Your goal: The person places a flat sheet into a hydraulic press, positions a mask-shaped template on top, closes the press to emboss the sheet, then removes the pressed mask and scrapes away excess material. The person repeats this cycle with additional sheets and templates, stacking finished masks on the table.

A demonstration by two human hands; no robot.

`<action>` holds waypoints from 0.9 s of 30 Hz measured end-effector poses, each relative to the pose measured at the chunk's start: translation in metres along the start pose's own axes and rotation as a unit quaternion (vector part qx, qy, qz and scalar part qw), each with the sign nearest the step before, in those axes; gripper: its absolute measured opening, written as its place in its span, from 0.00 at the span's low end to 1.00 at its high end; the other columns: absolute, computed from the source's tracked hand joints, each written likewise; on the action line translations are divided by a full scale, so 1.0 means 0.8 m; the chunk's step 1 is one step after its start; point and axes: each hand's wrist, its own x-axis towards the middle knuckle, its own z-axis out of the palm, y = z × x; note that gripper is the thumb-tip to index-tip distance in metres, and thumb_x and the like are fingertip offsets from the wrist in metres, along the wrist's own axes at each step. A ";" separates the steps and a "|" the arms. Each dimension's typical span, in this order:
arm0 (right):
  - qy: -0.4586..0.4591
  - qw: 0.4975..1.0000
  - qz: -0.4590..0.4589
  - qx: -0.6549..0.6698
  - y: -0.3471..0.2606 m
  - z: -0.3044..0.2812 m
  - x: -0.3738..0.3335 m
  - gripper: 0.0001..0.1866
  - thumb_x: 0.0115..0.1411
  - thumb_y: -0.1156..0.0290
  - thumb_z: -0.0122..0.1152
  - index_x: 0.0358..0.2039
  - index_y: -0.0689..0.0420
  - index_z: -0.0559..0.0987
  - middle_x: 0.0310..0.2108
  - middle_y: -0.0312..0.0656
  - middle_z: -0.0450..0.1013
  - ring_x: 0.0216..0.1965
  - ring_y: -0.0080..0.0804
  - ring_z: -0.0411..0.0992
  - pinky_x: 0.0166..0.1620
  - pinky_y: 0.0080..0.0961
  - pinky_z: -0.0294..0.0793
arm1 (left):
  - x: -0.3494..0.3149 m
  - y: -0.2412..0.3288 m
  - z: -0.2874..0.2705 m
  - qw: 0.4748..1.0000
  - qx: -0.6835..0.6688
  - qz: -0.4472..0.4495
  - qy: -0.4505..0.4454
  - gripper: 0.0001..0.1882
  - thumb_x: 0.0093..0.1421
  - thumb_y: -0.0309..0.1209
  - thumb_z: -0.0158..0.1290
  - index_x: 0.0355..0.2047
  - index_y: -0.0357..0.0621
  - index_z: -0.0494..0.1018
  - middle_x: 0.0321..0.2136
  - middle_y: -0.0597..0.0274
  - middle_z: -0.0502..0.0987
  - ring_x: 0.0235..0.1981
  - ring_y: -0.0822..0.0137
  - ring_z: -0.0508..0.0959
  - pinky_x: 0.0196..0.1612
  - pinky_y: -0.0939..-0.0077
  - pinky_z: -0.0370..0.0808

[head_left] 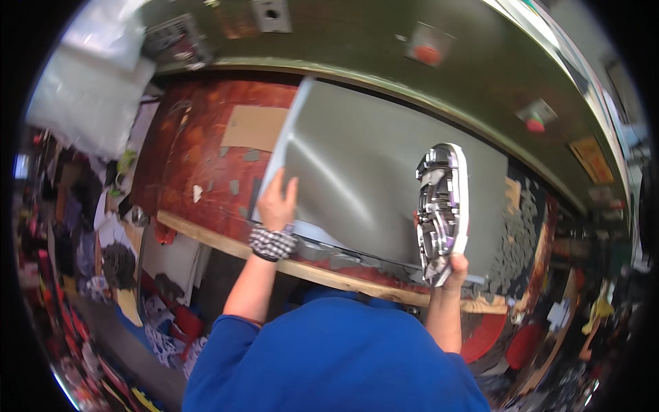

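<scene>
In the head view, the right hand (454, 273) is closed around the near end of a long, sole-shaped cutting die of shiny metal strips with a white rim (439, 213). The die stands over the right part of a broad, smooth dark grey sheet (371, 151); whether it touches the sheet or hangs just above, I cannot tell. The left hand (276, 206) has its fingers extended and grips nothing visible; it lies at the sheet's left edge, by a pale blue border strip (296, 113), though firm contact is unclear.

The step in hand looks like positioning the die on the sheet. The next move, I judge, calls for a steady right-hand grip, the die laid flat within the sheet's margin, and light left-hand pressure to stop the sheet sliding.

Torn grey scraps (522, 233) lie beside the sheet's right end, and a flat tan cardboard piece (254, 127) lies on the worn red tabletop (161, 161) at left.

As for writing, the long olive-green machine beam (350, 38) carries a yellow-orange rectangular label (592, 159) beside its buttons; its marks are too small and blurred to read. No brand can be made out.
</scene>
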 end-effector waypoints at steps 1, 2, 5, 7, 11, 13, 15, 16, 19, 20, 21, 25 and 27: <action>0.007 0.996 0.026 -0.089 0.008 0.016 0.015 0.50 0.39 0.53 0.69 0.59 0.70 0.64 0.50 0.51 0.72 0.51 0.36 0.71 0.58 0.30 0.66 | 0.000 0.002 -0.004 1.000 0.003 -0.005 -0.014 0.19 0.60 0.36 0.56 0.46 0.34 0.74 0.38 0.41 0.78 0.37 0.46 0.80 0.40 0.62 0.77; -0.004 0.984 -0.009 -0.176 0.017 0.030 0.031 0.47 0.37 0.56 0.73 0.57 0.69 0.68 0.51 0.50 0.72 0.51 0.35 0.71 0.57 0.29 0.66 | 0.002 0.003 -0.007 1.000 0.004 -0.007 -0.021 0.20 0.60 0.36 0.56 0.47 0.34 0.73 0.36 0.43 0.79 0.35 0.46 0.80 0.37 0.61 0.77; -0.035 0.914 -0.025 -0.403 0.060 0.072 0.073 0.36 0.37 0.70 0.77 0.50 0.64 0.77 0.49 0.50 0.73 0.52 0.36 0.70 0.57 0.30 0.66 | -0.006 0.000 -0.023 0.990 0.100 -0.032 -0.095 0.19 0.58 0.37 0.57 0.46 0.37 0.73 0.32 0.48 0.80 0.30 0.49 0.80 0.31 0.61 0.76; -0.028 0.891 -0.003 -0.453 0.096 0.100 0.087 0.36 0.35 0.68 0.78 0.50 0.59 0.78 0.50 0.53 0.69 0.51 0.41 0.70 0.56 0.34 0.68 | -0.010 -0.004 -0.029 0.992 0.078 -0.035 -0.096 0.19 0.57 0.37 0.59 0.45 0.39 0.74 0.30 0.49 0.79 0.28 0.49 0.80 0.30 0.61 0.76; -0.040 0.747 -0.164 -0.643 0.165 0.138 0.085 0.35 0.29 0.67 0.78 0.45 0.58 0.81 0.54 0.68 0.56 0.57 0.66 0.56 0.56 0.49 0.64 | -0.014 -0.011 -0.024 0.997 0.053 0.003 -0.059 0.18 0.56 0.35 0.59 0.45 0.41 0.74 0.27 0.52 0.79 0.25 0.51 0.79 0.27 0.64 0.75; -0.014 0.716 -0.206 -0.667 0.188 0.146 0.081 0.38 0.30 0.66 0.79 0.48 0.57 0.79 0.55 0.65 0.58 0.56 0.62 0.58 0.57 0.49 0.62 | -0.013 -0.014 -0.018 0.996 0.068 0.034 -0.038 0.18 0.56 0.36 0.59 0.45 0.43 0.74 0.24 0.56 0.78 0.21 0.55 0.77 0.23 0.67 0.73; -0.010 0.703 -0.224 -0.675 0.202 0.147 0.077 0.39 0.33 0.65 0.79 0.51 0.57 0.77 0.58 0.68 0.54 0.58 0.66 0.55 0.58 0.53 0.59 | -0.012 -0.017 -0.014 0.996 0.066 0.059 -0.020 0.17 0.57 0.34 0.57 0.45 0.42 0.74 0.23 0.59 0.77 0.18 0.58 0.76 0.21 0.69 0.72; -0.012 0.695 -0.230 -0.681 0.206 0.145 0.077 0.39 0.36 0.64 0.77 0.52 0.57 0.76 0.59 0.69 0.52 0.59 0.68 0.53 0.59 0.55 0.58 | -0.012 -0.019 -0.013 0.996 0.063 0.060 -0.021 0.16 0.58 0.33 0.57 0.45 0.42 0.74 0.23 0.59 0.77 0.18 0.58 0.76 0.21 0.69 0.72; -0.052 0.651 -0.239 -0.718 0.209 0.136 0.078 0.34 0.46 0.67 0.71 0.55 0.60 0.72 0.61 0.75 0.47 0.62 0.75 0.47 0.59 0.63 0.55 | -0.015 -0.024 -0.011 0.995 0.049 0.082 -0.001 0.13 0.59 0.29 0.53 0.44 0.40 0.75 0.24 0.57 0.78 0.19 0.57 0.77 0.22 0.69 0.73; -0.069 0.632 -0.242 -0.733 0.209 0.134 0.077 0.33 0.50 0.68 0.68 0.56 0.62 0.70 0.61 0.76 0.45 0.63 0.78 0.44 0.59 0.65 0.54 | -0.015 -0.026 -0.011 0.996 0.043 0.081 0.008 0.12 0.59 0.29 0.53 0.43 0.40 0.75 0.24 0.57 0.78 0.20 0.57 0.78 0.22 0.69 0.74; -0.086 0.639 -0.262 -0.718 0.208 0.130 0.075 0.30 0.51 0.71 0.65 0.55 0.63 0.71 0.60 0.73 0.50 0.62 0.74 0.48 0.59 0.63 0.56 | -0.017 -0.027 -0.010 0.995 0.037 0.088 0.021 0.12 0.59 0.29 0.52 0.43 0.40 0.75 0.24 0.56 0.79 0.20 0.57 0.78 0.23 0.69 0.74; -0.141 0.656 -0.344 -0.656 0.202 0.118 0.037 0.19 0.50 0.81 0.56 0.45 0.67 0.75 0.50 0.57 0.70 0.54 0.57 0.68 0.58 0.51 0.65 | -0.016 -0.029 -0.007 0.995 0.017 0.093 0.034 0.12 0.59 0.28 0.51 0.43 0.40 0.76 0.26 0.54 0.80 0.23 0.55 0.80 0.26 0.66 0.76; -0.199 0.687 -0.368 -0.594 0.194 0.109 -0.009 0.19 0.44 0.85 0.57 0.40 0.66 0.78 0.49 0.54 0.72 0.54 0.55 0.69 0.58 0.49 0.68 | -0.015 -0.028 -0.007 0.996 0.007 0.089 0.029 0.13 0.59 0.27 0.50 0.43 0.41 0.76 0.28 0.52 0.80 0.25 0.54 0.80 0.27 0.65 0.76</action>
